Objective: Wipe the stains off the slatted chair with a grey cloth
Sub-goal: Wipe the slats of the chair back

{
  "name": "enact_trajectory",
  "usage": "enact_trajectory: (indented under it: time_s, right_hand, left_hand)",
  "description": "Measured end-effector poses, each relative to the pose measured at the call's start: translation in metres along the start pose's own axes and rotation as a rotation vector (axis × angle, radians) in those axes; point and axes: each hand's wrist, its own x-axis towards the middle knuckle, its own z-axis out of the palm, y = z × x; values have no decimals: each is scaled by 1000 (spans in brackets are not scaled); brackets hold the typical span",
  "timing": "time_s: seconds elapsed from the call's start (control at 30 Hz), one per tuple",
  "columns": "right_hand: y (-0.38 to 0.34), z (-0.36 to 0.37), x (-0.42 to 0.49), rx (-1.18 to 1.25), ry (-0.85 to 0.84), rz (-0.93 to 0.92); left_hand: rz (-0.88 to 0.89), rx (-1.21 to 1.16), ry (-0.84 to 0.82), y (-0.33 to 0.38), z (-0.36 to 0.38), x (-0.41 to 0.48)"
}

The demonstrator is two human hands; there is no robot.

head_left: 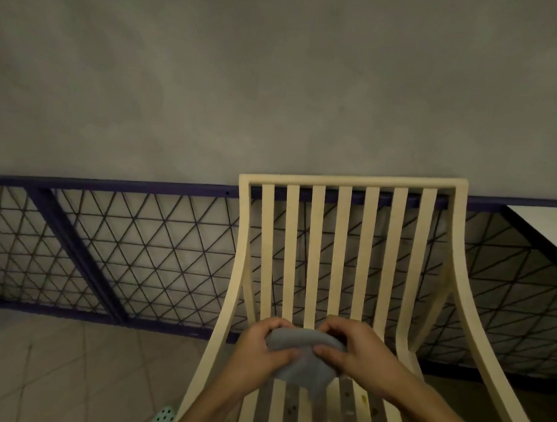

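Left hand: your left hand (258,347) sits at 9 o'clock of the cloth. Its fingers (275,323) curl tightly over the top fold, and the thumb presses the front, so the fabric is pinched.
Right hand: your right hand (357,348) sits at 3 o'clock of the cloth. Its fingers (336,325) curl over the same fold and the thumb closes under them, gripping the fabric.
Grey cloth (302,368): bunched between both hands, with the loose part hanging toward 6 o'clock over the seat slats.
Slatted chair (342,245): cream, facing you, with the backrest rising toward 12 o'clock.
Stain (363,398): a small yellowish spot on a seat slat, at 5 o'clock of the cloth and apart from it.
Surroundings: a mesh railing (141,252) stands behind the chair, a white desk (544,228) corner is at 2 o'clock, and the tiled floor (57,360) is at 8 o'clock.
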Motion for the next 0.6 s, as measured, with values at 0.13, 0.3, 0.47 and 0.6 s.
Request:
enact_trajectory:
  time_s: [0.13, 0.3, 0.47, 0.6]
  right_hand:
    - [-12, -7, 34, 26, -48, -60]
    - [-25, -25, 99, 115, 78, -157]
    - [-47, -74, 178, -172, 372, -445]
    - [-80, -109, 250, -530, 462, -821]
  left_hand:
    - [42, -185, -7, 6, -9, 27]
    - [-43, -560, 140, 7, -39, 82]
    - [-24, -697, 350, 11, -63, 147]
    - [-84, -831, 422, -4, -50, 175]
